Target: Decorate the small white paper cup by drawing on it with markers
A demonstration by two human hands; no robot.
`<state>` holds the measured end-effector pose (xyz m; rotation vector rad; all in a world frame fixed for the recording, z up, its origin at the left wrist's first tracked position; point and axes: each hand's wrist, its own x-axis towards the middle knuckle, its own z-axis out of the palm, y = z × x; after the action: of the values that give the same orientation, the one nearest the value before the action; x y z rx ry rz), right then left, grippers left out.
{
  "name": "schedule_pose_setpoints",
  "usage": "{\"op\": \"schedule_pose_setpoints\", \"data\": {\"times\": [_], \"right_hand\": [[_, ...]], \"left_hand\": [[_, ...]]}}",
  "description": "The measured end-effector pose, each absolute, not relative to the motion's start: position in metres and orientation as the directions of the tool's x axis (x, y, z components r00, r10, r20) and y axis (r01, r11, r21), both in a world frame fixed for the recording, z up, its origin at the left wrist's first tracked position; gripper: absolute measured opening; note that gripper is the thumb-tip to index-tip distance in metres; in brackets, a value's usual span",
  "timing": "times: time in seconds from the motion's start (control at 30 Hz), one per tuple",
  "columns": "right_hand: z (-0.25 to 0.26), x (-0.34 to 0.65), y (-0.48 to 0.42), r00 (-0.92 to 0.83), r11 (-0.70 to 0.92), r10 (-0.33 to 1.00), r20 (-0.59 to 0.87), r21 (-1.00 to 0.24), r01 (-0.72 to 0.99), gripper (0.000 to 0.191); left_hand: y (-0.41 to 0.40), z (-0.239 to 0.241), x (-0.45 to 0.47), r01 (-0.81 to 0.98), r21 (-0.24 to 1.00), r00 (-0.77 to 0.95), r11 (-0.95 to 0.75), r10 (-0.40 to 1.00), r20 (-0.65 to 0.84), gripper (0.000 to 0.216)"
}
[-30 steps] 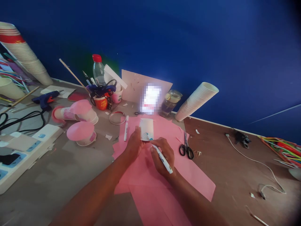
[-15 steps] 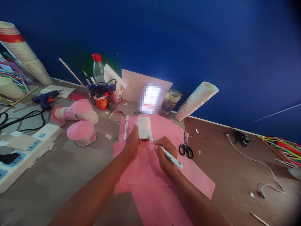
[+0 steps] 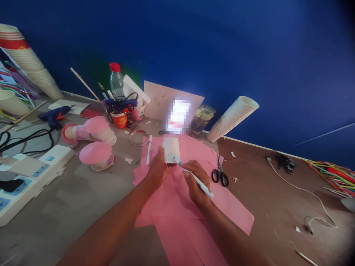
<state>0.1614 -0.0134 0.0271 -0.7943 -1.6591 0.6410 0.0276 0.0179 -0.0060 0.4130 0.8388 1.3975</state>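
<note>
My left hand (image 3: 157, 169) is closed round a small white paper cup (image 3: 171, 148), held on its side over pink paper sheets (image 3: 177, 207). My right hand (image 3: 195, 181) grips a white marker pen (image 3: 197, 180) with a blue tip. The tip touches the cup's wall near its lower edge, where blue marks show. Both forearms reach in from the bottom of the view.
Black scissors (image 3: 220, 173) lie right of my hands, another white pen (image 3: 149, 149) and a tape ring (image 3: 139, 137) to the left. Pink-covered cups (image 3: 95, 153), a glue gun (image 3: 54, 115), a tool-filled cup (image 3: 119, 117), a bottle (image 3: 116, 79), a cup stack (image 3: 232, 117) and cables (image 3: 301, 192) surround the paper.
The pen swung from steep to flatter and its tip shifted slightly along the cup's lower edge. The cup turned a little in my left hand.
</note>
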Motion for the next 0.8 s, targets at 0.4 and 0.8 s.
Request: {"op": "schedule_pose_setpoints", "data": {"times": [0.4, 0.8], "right_hand": [[0.0260, 0.1620, -0.0118, -0.134, 0.620, 0.784, 0.606, -0.764, 0.179, 0.019], [0.0255, 0.1624, -0.0113, -0.132, 0.599, 0.800, 0.585, -0.767, 0.231, 0.017]], "left_hand": [[0.0174, -0.0070, 0.0278, -0.683, 0.712, -0.033, 0.164, 0.967, -0.254, 0.060], [0.0183, -0.0065, 0.0279, -0.697, 0.695, -0.028, 0.178, 0.961, -0.273, 0.059]]}}
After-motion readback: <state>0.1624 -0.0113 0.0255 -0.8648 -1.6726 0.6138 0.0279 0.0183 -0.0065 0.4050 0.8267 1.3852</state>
